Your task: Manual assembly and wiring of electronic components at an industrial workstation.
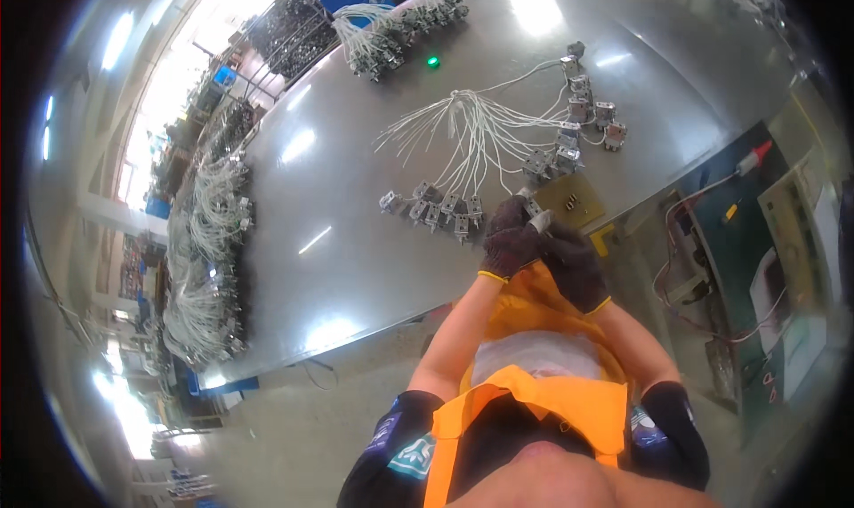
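Observation:
My hands wear dark gloves with yellow cuffs and meet at the near edge of the metal table. My left hand (pixel 509 241) is closed around a small silvery metal part (pixel 533 206), seen only in part above the fingers. Close against it is my right hand (pixel 575 263), slightly blurred and curled, a pale fingertip near the part; what it grips is hidden. Just beyond lies a brass-coloured plate (pixel 580 198) with a few small pieces on it. Several metal parts (pixel 433 213) with white wires (pixel 480 125) fan out on the table, more of them to the right (pixel 569 139).
Bundles of wired metal parts sit at the table's far edge (pixel 382 45) and along its left side (pixel 209 268). A small green light (pixel 433 61) glows on the tabletop (pixel 329 188). At right, a dark green surface (pixel 725 214) carries a red-tipped tool (pixel 754 157) with a cable.

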The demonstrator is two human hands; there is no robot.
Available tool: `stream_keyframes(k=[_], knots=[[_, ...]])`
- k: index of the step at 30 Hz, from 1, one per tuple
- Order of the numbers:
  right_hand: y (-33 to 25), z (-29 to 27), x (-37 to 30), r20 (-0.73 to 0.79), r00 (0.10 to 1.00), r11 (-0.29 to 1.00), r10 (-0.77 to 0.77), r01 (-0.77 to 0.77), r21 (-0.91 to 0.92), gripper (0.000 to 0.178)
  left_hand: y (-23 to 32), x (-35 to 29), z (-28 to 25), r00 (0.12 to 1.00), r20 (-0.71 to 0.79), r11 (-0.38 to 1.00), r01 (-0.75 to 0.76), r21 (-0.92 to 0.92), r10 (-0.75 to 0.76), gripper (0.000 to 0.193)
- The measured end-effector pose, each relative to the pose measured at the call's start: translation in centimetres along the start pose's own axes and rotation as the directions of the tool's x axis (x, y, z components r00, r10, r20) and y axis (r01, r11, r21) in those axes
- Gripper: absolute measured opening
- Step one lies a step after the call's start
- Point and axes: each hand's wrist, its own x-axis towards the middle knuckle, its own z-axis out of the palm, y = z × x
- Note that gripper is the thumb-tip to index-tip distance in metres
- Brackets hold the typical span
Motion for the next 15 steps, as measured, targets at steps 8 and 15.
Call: stream_keyframes(k=[8, 15], knots=[[-1.9, 1.0, -0.9, 0.254, 0.866, 0.84, 0.43, -0.488, 0.24, 0.025, -3.2, -0.7, 0.8, 0.999, -0.015, 0.757, 0.025, -0.653, -0.046, 0.056], [0.9, 0.3, 2.4, 0.147, 0.93, 0.783, 0.336, -0.363, 0.505, 0.021, 1.8, -0.4, -4.7, 0.95, 0.098, 0.943, -0.274, -0.187, 0.295, 0.07]])
